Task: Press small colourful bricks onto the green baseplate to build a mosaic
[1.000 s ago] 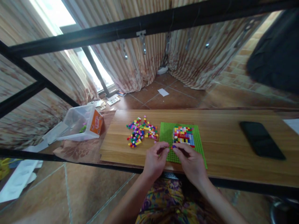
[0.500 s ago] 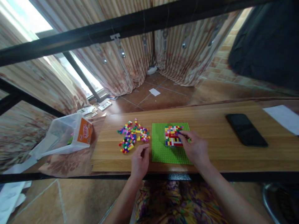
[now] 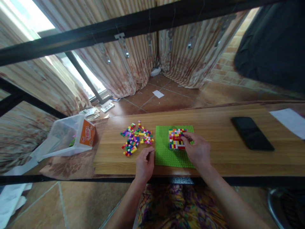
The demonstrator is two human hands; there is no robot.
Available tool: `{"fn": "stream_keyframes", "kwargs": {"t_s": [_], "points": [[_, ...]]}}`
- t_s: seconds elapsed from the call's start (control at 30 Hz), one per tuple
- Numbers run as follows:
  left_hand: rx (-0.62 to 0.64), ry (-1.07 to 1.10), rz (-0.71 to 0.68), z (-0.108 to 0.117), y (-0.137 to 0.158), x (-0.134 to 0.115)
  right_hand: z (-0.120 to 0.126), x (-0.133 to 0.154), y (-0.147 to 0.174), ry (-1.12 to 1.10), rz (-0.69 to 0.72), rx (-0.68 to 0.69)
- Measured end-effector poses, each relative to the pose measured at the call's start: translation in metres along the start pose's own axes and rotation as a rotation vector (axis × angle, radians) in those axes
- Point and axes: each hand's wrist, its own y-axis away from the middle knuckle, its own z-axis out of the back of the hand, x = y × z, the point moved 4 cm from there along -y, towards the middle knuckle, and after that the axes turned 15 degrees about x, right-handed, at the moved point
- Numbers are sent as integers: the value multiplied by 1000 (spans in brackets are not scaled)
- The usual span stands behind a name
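Observation:
A block structure of multicoloured toy bricks [image 3: 176, 143] stands on a green studded baseplate [image 3: 163, 156]. At its right side, my right hand [image 3: 197, 150] is closed in a pinch, thumb and forefinger at the top bricks. A small dark toy brick seems to be between those fingertips, mostly hidden. My left hand [image 3: 145, 163] rests by the baseplate's left edge with its fingers curled closed; whatever they may hold is hidden. Just beyond it, a loose pile of small toy bricks [image 3: 133, 140] in many colours is spread on the wooden board [image 3: 214, 127].
A clear plastic bin [image 3: 69, 135] with an orange label lies tipped at the left, a few bricks inside. To the right are a black phone [image 3: 252, 133] and a white paper sheet [image 3: 289, 121]. A dark metal bar [image 3: 107, 31] crosses above the board.
My left hand has shifted slightly right and up. The right hand stays at the brick structure, its fingertips slightly moved. The view itself has shifted a little.

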Motion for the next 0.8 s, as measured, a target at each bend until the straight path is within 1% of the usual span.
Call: {"fn": "stream_keyframes", "kwargs": {"t_s": [0.23,0.37,0.47,0.53,0.7,0.8], "points": [[25,-10,-6,-2,1,0,8,-7,6,-70,-12,-7],[41,-4,-11,-3,0,-2,12,-10,4,-85,-17,-75],[41,-9,-15,-3,0,-3,9,-13,-3,-89,-46,-106],[40,-19,-20,-3,0,-3,3,-16,-9,-134,-68,-84],[50,-28,-20,-4,0,-1,-11,-22,-16,-305,-137,30],[56,-29,-15,-4,0,-1,-14,-24,-16,-387,-163,52]]}}
